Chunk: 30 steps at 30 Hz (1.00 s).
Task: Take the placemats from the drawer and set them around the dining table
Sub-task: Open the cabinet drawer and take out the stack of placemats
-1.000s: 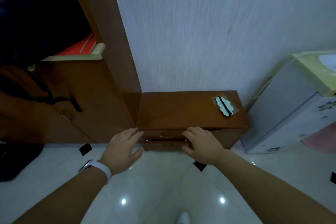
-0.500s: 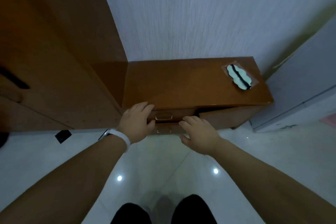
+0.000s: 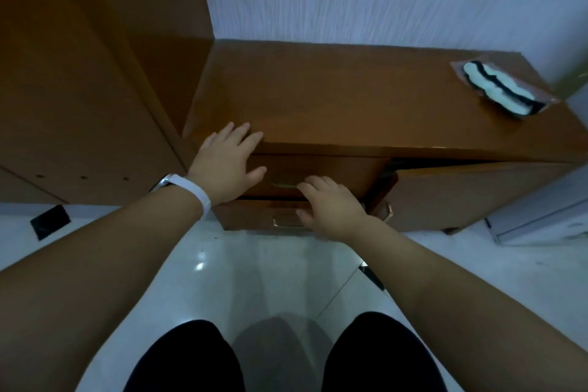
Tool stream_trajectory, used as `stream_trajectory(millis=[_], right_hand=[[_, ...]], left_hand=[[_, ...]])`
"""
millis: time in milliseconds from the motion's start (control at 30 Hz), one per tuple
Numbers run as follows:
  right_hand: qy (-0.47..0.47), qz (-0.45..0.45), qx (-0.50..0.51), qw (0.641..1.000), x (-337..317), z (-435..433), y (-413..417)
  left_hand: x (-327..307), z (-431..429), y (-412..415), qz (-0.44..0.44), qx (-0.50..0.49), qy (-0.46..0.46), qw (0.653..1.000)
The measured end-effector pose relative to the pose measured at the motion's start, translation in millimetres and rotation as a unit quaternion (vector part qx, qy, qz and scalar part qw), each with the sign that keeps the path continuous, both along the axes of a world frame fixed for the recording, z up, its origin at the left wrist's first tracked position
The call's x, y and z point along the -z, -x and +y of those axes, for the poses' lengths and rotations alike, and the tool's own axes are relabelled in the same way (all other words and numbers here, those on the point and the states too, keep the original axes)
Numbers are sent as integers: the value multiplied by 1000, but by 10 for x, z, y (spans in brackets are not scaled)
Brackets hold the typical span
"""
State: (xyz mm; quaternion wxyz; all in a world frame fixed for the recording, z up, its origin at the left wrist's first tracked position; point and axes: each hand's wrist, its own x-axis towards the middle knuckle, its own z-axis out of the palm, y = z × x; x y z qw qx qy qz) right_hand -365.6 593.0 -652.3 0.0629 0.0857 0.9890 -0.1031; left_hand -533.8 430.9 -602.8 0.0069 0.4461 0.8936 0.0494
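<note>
A low brown wooden cabinet point(image 3: 350, 99) stands against the wall with two shut drawers in its front. My left hand point(image 3: 227, 165), white band at the wrist, rests with spread fingers on the front edge of the cabinet top, above the upper drawer point(image 3: 343, 175). My right hand point(image 3: 331, 207) is at that drawer's front, its fingers curled at the right end of the brass handle point(image 3: 283, 184). Below it the lower drawer's handle point(image 3: 283, 222) shows beside my thumb. No placemats are in sight.
A clear packet with a pale green and black item point(image 3: 499, 89) lies on the cabinet's right end. The cabinet door point(image 3: 471, 197) at the right stands slightly ajar. A tall wooden wardrobe point(image 3: 79, 89) is on the left, a white unit point(image 3: 541, 216) at the far right. My knees point(image 3: 191, 360) are over glossy white floor.
I have come closer and lower to the cabinet. My left hand moved up onto the top's front edge, and my right hand moved up to the upper drawer's handle.
</note>
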Motion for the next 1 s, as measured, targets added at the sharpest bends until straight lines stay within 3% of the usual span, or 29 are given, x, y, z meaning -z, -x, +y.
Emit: stream_trajectory(millis=[400,1000], right_hand=[[17,-16,-10,1000,402,32,317],[18,12,20,1000,455,-320,8]], left_hand=[[231,-66,-32,67,14,-23,997],[36,-111,87,-73,25,-13,997]])
